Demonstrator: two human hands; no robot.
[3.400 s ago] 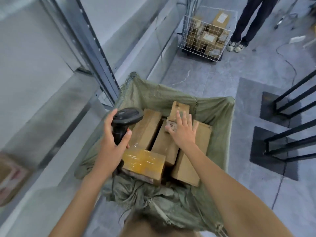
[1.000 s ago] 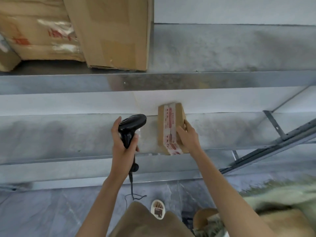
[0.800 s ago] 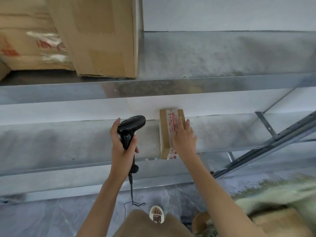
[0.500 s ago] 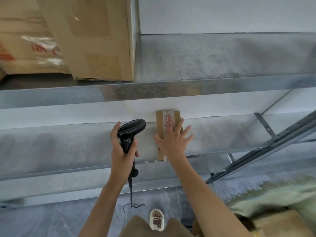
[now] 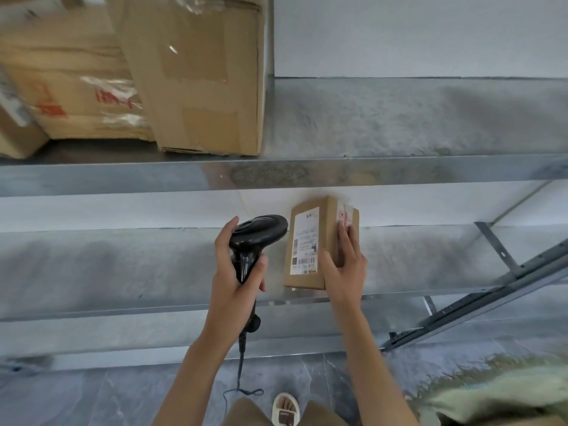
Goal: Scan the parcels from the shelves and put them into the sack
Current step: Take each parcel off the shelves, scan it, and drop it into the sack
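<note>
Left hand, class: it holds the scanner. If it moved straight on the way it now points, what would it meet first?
Likely the white back wall above the lower shelf; the left hand and scanner point past the small parcel beside them. Depth is unclear.

Cut off, covered and too fine to read

The small brown cardboard parcel (image 5: 319,244) has white-label print too small to read, and the right hand (image 5: 345,265) covers its lower right side; the large brown cardboard boxes (image 5: 129,72) run off the top and left edges, their red markings smeared; the pale green woven sack (image 5: 504,398) is blurred and cropped at the lower right corner.
</note>
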